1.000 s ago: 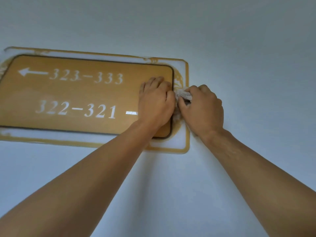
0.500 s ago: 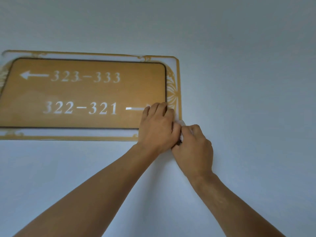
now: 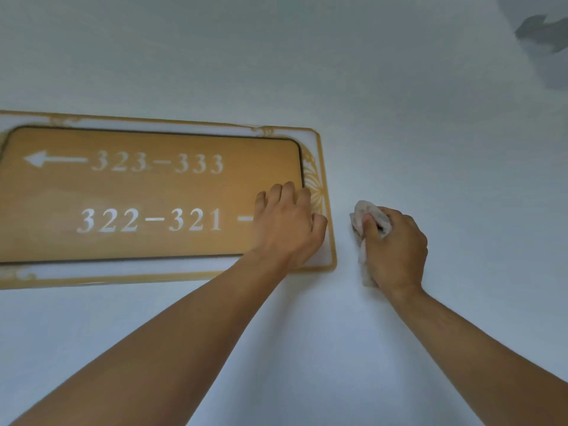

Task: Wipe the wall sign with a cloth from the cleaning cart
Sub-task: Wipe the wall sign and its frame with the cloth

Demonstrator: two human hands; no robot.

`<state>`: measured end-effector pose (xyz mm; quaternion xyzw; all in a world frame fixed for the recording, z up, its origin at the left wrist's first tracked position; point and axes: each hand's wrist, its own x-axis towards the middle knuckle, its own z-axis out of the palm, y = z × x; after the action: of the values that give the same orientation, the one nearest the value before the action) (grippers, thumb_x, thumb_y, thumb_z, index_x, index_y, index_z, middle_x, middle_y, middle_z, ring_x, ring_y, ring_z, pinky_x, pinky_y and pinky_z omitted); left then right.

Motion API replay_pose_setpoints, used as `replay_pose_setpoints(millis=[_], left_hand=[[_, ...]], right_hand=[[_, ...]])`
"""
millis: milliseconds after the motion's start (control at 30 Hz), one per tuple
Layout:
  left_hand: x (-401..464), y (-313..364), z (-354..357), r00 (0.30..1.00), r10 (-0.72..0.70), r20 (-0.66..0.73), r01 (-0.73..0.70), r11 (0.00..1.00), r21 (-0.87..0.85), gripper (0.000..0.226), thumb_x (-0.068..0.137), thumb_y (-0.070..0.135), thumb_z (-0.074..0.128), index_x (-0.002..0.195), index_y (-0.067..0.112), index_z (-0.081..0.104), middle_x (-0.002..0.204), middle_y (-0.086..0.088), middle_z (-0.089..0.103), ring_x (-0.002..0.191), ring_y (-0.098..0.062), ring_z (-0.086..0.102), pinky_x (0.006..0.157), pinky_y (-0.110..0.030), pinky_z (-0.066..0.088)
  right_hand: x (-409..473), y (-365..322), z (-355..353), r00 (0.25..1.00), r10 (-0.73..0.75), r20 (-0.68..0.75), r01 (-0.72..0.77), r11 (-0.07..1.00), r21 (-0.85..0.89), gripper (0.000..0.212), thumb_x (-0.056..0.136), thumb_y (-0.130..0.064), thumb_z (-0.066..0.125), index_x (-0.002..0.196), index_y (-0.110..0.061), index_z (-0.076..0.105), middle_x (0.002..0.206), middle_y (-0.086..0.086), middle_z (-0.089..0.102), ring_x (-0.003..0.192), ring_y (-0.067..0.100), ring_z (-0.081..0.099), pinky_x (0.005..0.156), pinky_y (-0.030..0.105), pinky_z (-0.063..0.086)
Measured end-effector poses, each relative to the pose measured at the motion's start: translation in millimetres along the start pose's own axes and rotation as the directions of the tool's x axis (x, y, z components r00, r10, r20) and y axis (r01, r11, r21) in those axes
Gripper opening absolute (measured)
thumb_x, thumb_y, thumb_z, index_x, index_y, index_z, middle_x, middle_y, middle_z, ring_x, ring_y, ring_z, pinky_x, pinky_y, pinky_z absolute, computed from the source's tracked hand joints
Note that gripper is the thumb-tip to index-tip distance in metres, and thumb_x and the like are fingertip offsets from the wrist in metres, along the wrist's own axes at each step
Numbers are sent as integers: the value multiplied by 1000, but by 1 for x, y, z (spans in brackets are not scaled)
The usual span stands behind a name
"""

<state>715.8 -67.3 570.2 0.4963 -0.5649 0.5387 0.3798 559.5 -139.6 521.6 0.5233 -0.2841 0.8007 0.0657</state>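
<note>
Wall sign hangs on the pale wall before me, my left hand rests on its right end with fingers loosely bent and holding nothing, while my right hand, beside the frame, grips the crumpled cloth against the wall.

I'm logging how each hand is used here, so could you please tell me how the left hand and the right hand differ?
The left hand rests on the wall sign, at its right end; the right hand is off the sign, against the bare wall. The left hand holds nothing; the right hand grips a bunched white cloth. Both reach up from bare forearms.
</note>
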Motion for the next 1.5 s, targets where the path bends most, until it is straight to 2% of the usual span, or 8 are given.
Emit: replay_pose_setpoints(millis=[167, 233, 333, 400, 500, 967, 1267, 1500], left_hand=[[30, -24, -13, 999, 19, 36, -20, 999, 41, 59, 87, 46, 27, 128, 13, 52, 137, -16, 47, 129, -33, 39, 111, -54, 28], [43, -32, -15, 999, 20, 43, -22, 998, 52, 55, 89, 47, 30, 127, 14, 53, 136, -16, 47, 129, -33, 38, 110, -55, 28], [56, -37, -15, 998, 42, 57, -45, 997, 63, 55, 90, 47, 29, 126, 15, 53, 135, -17, 47, 129, -34, 37, 110, -57, 27], [61, -41, -15, 996, 71, 45, -74, 993, 87, 58, 88, 48, 27, 127, 14, 53, 135, -18, 47, 130, -34, 36, 110, -58, 25], [68, -48, -13, 991, 136, 13, -136, 984, 119, 62, 83, 50, 28, 126, 14, 54, 139, -19, 45, 135, -35, 32, 114, -58, 21], [118, -62, 21, 986, 117, -116, -102, 987, 123, 57, 83, 49, 27, 121, 15, 52, 139, -16, 43, 132, -32, 35, 112, -60, 22], [115, -75, 26, 964, 164, -209, -148, 985, 90, 43, 85, 43, 38, 111, 14, 56, 129, -14, 50, 123, -33, 42, 110, -55, 29], [117, -81, 16, 961, 38, -275, -8, 994, 107, 43, 81, 41, 43, 108, 11, 58, 115, -12, 52, 108, -32, 47, 99, -51, 38]], right_hand=[[27, -42, 37, 1000, 23, 1, -23, 1000, 2, 47, 99, -27, 57, 138, -6, 44, 138, 12, 45, 116, 28, 54, 93, 27, 40], [39, -62, 56, 999, 45, 2, -45, 999, -23, 51, 98, -28, 59, 138, -2, 42, 137, 16, 39, 109, 32, 58, 89, 31, 45], [60, -78, 72, 981, 195, -11, -196, 978, -72, 54, 94, -28, 63, 134, 0, 41, 134, 19, 38, 98, 36, 63, 77, 31, 45], [74, -83, 74, 973, 230, -35, -232, 970, -78, 55, 89, -29, 66, 130, -1, 43, 131, 19, 42, 100, 37, 62, 78, 34, 45], [92, -88, 79, 984, 162, -75, -167, 984, -68, 53, 85, -28, 71, 125, -3, 48, 127, 18, 52, 108, 35, 58, 89, 38, 47], [173, -109, 119, 985, -101, -140, 105, 994, 22, 29, 85, -21, 65, 111, -9, 61, 113, 9, 66, 108, 29, 60, 96, 45, 47], [188, -117, 120, 964, -256, -64, 254, 966, -41, 25, 76, -20, 71, 100, -13, 67, 101, 4, 71, 98, 25, 64, 82, 33, 51], [176, -147, 130, 909, -415, 33, 417, 904, -95, 8, 77, -15, 67, 81, -22, 67, 101, -3, 73, 95, 23, 65, 72, 27, 44]])
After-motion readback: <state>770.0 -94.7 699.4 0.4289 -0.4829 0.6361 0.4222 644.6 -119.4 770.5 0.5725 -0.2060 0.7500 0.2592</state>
